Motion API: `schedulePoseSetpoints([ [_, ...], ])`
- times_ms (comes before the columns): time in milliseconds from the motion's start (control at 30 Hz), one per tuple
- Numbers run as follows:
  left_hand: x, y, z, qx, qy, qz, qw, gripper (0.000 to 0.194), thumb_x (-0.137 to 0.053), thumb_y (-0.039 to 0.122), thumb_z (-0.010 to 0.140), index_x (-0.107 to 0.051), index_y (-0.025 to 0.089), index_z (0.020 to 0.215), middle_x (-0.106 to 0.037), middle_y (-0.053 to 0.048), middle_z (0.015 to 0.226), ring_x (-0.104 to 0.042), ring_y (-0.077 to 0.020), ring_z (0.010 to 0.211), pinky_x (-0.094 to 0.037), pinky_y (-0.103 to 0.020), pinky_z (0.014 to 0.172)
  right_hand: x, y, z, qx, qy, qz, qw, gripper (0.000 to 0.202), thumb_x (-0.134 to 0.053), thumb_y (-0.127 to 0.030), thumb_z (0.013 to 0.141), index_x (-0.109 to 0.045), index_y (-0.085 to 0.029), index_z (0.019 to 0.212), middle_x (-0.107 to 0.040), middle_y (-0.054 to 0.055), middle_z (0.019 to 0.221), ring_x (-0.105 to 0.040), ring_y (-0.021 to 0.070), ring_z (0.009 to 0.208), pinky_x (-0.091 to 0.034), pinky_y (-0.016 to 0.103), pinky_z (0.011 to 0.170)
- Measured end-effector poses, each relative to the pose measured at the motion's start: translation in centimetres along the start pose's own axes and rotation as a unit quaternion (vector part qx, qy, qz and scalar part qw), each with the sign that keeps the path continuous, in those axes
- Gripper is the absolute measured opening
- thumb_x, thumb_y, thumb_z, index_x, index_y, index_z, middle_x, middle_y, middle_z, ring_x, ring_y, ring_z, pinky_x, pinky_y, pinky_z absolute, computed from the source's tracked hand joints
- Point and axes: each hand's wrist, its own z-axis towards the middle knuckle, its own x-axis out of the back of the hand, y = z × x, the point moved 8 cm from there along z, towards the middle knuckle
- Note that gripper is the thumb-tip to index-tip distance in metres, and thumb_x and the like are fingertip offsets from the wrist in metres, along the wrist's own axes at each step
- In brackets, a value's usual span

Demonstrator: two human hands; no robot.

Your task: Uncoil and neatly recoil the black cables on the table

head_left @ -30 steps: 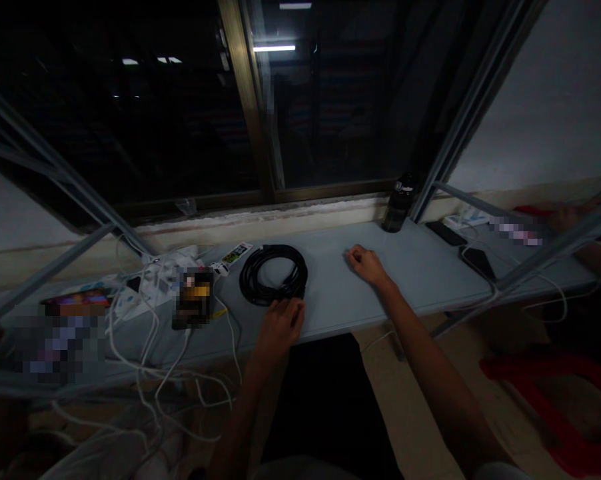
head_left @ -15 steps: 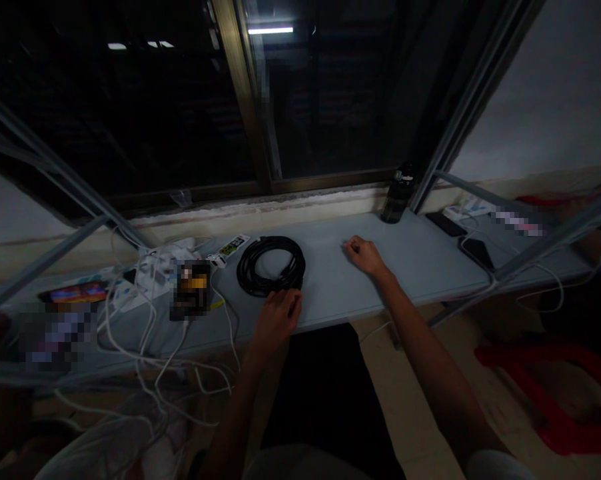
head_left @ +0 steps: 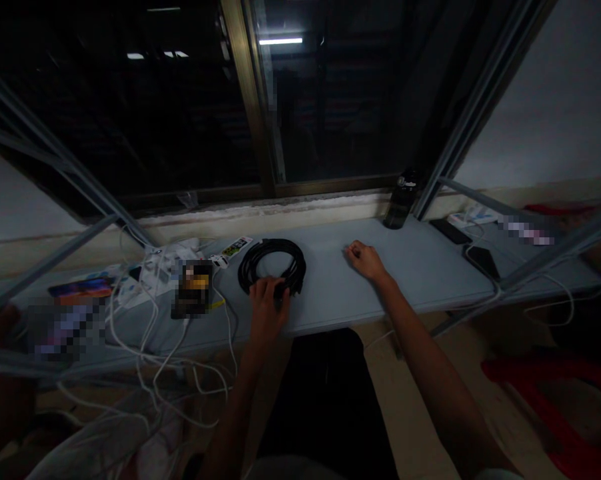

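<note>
A coiled black cable point(head_left: 248, 259) lies on the grey-blue tabletop, in front of the window. My left hand point(head_left: 268, 303) reaches over the coil's near edge, its fingers bent down around the strands; the fingertips are partly hidden in the dim light. To the right, my right hand point(head_left: 366, 260) rests on the table in a loose fist, apart from the coil, and I see nothing in it.
Tangled white cables point(head_left: 153, 320), a phone point(head_left: 83, 288) and a card point(head_left: 236, 247) occupy the left. A dark bottle point(head_left: 400, 200) stands by the sill. Dark phones point(head_left: 450, 231) lie right, past a metal frame point(head_left: 480, 190). A red stool point(head_left: 540, 393) is on the floor.
My left hand has moved slightly left and forward, from beside the coil's near edge onto its strands. My right hand stays in place. The view has shifted a little.
</note>
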Motion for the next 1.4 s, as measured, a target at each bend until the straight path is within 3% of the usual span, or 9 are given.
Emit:
schedulePoseSetpoints([
  [133, -0.7, -1.3, 0.1, 0.025, -0.014, 0.011, 1.0, 0.03, -0.067, 0.036, 0.111, -0.066, 0.024, 0.139, -0.071, -0.014, 0.137, -0.066, -0.0349, 0.13, -0.051, -0.054, 0.116, -0.1, 0.0, -0.1, 0.0, -0.003, -0.006, 1.0, 0.033, -0.054, -0.052, 0.109, -0.059, -0.023, 0.094, -0.067, 0.003, 0.077, -0.06, 0.0197, 0.068, -0.039, 0.03, 0.069],
  [367, -1.4, -1.6, -0.4, 0.043, -0.04, 0.038, 0.998, 0.045, -0.077, 0.046, 0.106, -0.068, 0.025, 0.144, -0.072, -0.014, 0.14, -0.062, -0.0379, 0.133, -0.05, -0.056, 0.117, -0.3, -0.2, -0.1, -0.006, -0.009, -0.02, 1.0, 0.029, -0.058, -0.047, 0.11, -0.063, -0.022, 0.098, -0.07, 0.003, 0.08, -0.061, 0.0195, 0.069, -0.04, 0.03, 0.069],
  [700, -1.3, -2.0, -0.3, 0.053, -0.044, 0.024, 0.997, 0.037, -0.074, 0.039, 0.108, -0.071, 0.024, 0.141, -0.074, -0.014, 0.136, -0.062, -0.0372, 0.131, -0.051, -0.057, 0.118, -0.4, -0.2, -0.1, -0.005, -0.024, -0.027, 0.999, 0.029, -0.057, -0.049, 0.11, -0.062, -0.022, 0.098, -0.07, 0.004, 0.079, -0.062, 0.0204, 0.07, -0.039, 0.03, 0.07],
  [1067, -0.9, -1.7, -0.6, 0.047, -0.038, 0.022, 0.998, 0.036, -0.067, 0.04, 0.112, -0.068, 0.026, 0.144, -0.073, -0.014, 0.133, -0.063, -0.0382, 0.128, -0.053, -0.058, 0.111, 0.4, -0.8, -0.7, -0.01, -0.001, 0.013, 1.0, 0.042, -0.05, -0.061, 0.111, -0.061, -0.023, 0.099, -0.068, 0.002, 0.076, -0.06, 0.0193, 0.065, -0.042, 0.031, 0.068],
  [1233, 0.2, -1.3, -0.2, 0.046, 0.0, -0.009, 0.999, 0.028, -0.065, 0.042, 0.113, -0.069, 0.027, 0.136, -0.073, -0.013, 0.132, -0.067, -0.0352, 0.126, -0.051, -0.057, 0.117, 0.7, -1.1, -0.9, -0.004, 0.009, 0.011, 1.0, 0.043, -0.052, -0.063, 0.111, -0.061, -0.022, 0.098, -0.064, 0.001, 0.072, -0.057, 0.018, 0.062, -0.04, 0.03, 0.066],
  [1400, 2.7, -1.2, -0.3, 0.101, 0.054, -0.062, 0.991, 0.02, -0.062, 0.042, 0.115, -0.07, 0.028, 0.126, -0.073, -0.011, 0.124, -0.068, -0.0316, 0.121, -0.058, -0.051, 0.108, 1.6, -1.5, -1.1, -0.004, 0.047, 0.01, 0.999, 0.043, -0.052, -0.062, 0.111, -0.063, -0.022, 0.1, -0.063, 0.001, 0.072, -0.057, 0.018, 0.062, -0.042, 0.031, 0.067],
])
